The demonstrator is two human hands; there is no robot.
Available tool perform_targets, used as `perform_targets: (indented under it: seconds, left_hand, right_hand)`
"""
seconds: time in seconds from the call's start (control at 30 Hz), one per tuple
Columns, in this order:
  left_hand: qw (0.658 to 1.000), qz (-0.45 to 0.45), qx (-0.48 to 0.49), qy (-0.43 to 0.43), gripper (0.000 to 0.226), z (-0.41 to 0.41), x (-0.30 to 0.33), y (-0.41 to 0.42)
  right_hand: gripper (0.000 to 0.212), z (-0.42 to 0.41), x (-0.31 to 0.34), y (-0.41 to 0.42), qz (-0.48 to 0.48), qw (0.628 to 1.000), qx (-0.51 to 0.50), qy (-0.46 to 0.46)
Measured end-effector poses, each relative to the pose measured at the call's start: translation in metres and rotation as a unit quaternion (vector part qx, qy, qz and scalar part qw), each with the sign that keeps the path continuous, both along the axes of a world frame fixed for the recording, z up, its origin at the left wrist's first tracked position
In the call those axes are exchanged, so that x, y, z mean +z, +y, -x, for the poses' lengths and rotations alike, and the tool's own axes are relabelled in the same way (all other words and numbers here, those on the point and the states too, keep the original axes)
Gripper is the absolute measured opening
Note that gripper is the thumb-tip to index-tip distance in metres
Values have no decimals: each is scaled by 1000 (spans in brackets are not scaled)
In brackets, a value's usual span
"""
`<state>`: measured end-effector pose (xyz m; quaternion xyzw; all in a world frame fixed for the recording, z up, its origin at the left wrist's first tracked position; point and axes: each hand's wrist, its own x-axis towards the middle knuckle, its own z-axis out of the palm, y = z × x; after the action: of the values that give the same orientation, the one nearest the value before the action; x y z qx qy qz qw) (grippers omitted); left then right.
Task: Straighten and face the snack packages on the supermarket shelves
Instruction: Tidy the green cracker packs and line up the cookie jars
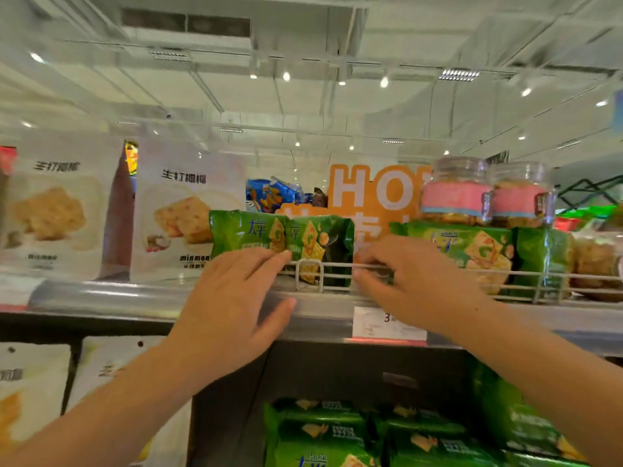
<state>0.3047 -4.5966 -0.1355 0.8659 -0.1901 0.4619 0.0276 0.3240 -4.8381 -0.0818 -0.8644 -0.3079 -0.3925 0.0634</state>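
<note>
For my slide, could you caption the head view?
Both hands, left hand and right hand, reach green cracker packs on the top shelf.

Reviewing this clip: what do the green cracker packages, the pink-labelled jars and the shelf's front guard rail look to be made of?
Green cracker packages: glossy plastic film, judging by crinkles and sheen. Pink-labelled jars: clear plastic or glass, contents visible through the walls; which one is unclear. White front guard rail: thin coated metal wire, probably, given its slim bent loops.

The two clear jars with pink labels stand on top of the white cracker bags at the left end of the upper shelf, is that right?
Not quite. The head view shows the two clear jars standing on the green cracker packs at the right end of the upper shelf, not on white bags at the left.
</note>
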Motion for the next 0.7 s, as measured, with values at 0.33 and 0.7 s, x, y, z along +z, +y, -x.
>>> perform_targets:
  seconds: [0.33, 0.7]
  left_hand:
    - [998, 25, -24, -50, 53, -6, 48, 7]
    - [977, -6, 195, 87, 48, -41, 93, 28]
  right_hand:
    - [37, -8, 23, 9, -158, 985, 61, 27]
    - [42, -34, 56, 56, -35, 991, -89, 99]
